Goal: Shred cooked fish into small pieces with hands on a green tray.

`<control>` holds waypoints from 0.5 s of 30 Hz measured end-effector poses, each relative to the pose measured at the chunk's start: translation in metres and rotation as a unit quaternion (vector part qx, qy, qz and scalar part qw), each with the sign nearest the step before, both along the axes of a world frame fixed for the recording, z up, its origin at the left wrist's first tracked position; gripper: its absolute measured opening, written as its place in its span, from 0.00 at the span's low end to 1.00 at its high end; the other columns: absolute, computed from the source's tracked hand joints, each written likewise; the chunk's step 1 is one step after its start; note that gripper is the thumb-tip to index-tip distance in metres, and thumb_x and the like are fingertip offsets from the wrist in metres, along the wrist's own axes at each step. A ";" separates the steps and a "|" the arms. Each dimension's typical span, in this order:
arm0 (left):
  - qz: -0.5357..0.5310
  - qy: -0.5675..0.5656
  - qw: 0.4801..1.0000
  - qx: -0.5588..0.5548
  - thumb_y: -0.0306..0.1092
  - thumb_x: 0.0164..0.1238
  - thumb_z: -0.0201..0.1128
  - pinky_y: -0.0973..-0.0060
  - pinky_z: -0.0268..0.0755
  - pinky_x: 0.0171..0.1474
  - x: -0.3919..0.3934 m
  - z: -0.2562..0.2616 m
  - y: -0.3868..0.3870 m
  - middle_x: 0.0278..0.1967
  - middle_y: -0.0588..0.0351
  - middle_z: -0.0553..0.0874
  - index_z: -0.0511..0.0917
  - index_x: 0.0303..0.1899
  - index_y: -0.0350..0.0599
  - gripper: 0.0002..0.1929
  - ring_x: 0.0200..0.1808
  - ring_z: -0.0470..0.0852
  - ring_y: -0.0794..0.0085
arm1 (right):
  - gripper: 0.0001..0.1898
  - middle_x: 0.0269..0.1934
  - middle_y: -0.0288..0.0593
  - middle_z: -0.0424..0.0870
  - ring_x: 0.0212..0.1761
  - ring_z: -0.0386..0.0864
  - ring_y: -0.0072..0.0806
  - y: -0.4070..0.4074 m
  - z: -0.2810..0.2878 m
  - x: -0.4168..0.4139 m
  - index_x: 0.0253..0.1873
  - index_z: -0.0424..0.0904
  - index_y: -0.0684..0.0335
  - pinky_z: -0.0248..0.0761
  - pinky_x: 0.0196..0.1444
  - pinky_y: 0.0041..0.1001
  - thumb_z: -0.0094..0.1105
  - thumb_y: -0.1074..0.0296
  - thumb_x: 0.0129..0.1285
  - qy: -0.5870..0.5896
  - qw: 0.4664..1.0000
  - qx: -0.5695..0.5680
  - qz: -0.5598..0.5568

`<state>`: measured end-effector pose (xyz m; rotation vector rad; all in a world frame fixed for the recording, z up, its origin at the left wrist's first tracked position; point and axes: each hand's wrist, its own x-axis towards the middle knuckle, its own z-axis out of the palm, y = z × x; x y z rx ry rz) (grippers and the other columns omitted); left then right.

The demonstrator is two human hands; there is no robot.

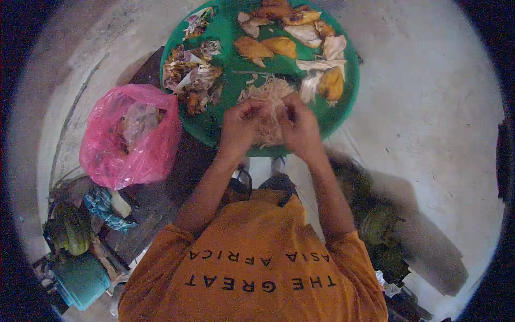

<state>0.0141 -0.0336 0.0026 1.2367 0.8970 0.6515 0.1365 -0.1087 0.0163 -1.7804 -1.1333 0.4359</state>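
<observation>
Both my hands are over a round green tray, above a pile of shredded meat that looks like chicken. My left hand has its fingers curled and pinched at the left side of the pile. Opposite it, my right hand pinches pale strands at the right side. Thin shreds hang between the two hands; the fingertips are blurred and partly hidden. Picked bones with scraps lie heaped at the tray's left. Larger yellow-skinned meat pieces are spread across its far and right parts.
An open pink plastic bag stands left of the tray, with a clear bag inside. Nearer on that side are a crumpled blue patterned cloth, a green gourd-like thing and a teal container. Dark green rounded things sit at my right.
</observation>
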 end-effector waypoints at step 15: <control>0.032 0.246 0.901 0.356 0.33 0.60 0.65 0.70 0.72 0.29 -0.020 0.004 0.018 0.23 0.48 0.82 0.80 0.33 0.38 0.08 0.23 0.82 0.66 | 0.09 0.35 0.58 0.75 0.39 0.75 0.54 -0.024 -0.015 0.010 0.43 0.72 0.68 0.68 0.45 0.45 0.53 0.71 0.60 -0.226 0.972 -0.054 -0.021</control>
